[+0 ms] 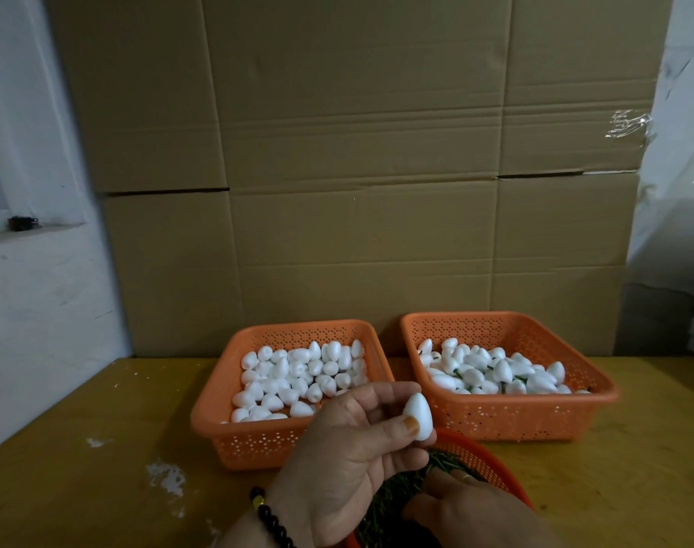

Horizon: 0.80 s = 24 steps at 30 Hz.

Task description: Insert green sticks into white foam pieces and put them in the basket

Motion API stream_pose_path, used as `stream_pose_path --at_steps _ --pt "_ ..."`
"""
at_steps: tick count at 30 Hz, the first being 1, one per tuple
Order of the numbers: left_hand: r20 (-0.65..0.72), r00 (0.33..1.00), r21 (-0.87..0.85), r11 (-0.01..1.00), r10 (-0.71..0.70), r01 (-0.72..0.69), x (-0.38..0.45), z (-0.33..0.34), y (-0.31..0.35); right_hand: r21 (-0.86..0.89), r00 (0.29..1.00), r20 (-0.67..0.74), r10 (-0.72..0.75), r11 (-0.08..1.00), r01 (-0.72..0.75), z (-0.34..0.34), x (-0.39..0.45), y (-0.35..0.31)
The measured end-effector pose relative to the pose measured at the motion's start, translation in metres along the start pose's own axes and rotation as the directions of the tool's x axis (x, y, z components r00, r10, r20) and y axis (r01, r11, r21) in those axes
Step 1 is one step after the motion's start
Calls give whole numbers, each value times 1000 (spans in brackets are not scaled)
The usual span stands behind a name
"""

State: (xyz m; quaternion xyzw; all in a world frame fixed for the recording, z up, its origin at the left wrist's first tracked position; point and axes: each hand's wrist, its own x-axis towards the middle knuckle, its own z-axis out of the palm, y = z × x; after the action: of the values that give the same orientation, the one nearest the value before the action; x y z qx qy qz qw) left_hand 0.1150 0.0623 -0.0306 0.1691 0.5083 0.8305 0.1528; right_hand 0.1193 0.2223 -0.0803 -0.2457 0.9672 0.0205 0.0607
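Foam egg (417,416) pinched in left hand (349,448) just above stick bowl (476,454), right hand (456,504) down among sticks (397,492), grip unclear: best to lift one stick and push straight into egg's blunt end.

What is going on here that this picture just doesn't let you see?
Head view only:
- Right hand: its fingertips sink into the green sticks, so any grip is hidden.
- Round basket: the left hand and the bottom edge hide most of it.
- Foam piece: its far side is unseen.
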Motion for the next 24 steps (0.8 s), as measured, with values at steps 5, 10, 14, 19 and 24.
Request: stream_pose_path --at_steps 5,10,14,19,24 --pt "-64 996 132 990 58 -49 1 1 -4 -3 1000 20 4 1000 -4 1 1 1" --pt "-77 985 325 937 157 -124 1 2 -6 -12 999 34 5 1000 -5 3 3 2" --pt "-19 968 498 842 250 -208 -1 2 -7 -4 995 87 50 999 -50 0 4 1" --pt "62 966 565 790 250 -241 -3 3 -7 85 987 153 56 994 -69 0 4 1" --pt "105 960 568 777 258 -271 -4 9 -6 100 989 143 43 993 -58 -2 4 1"
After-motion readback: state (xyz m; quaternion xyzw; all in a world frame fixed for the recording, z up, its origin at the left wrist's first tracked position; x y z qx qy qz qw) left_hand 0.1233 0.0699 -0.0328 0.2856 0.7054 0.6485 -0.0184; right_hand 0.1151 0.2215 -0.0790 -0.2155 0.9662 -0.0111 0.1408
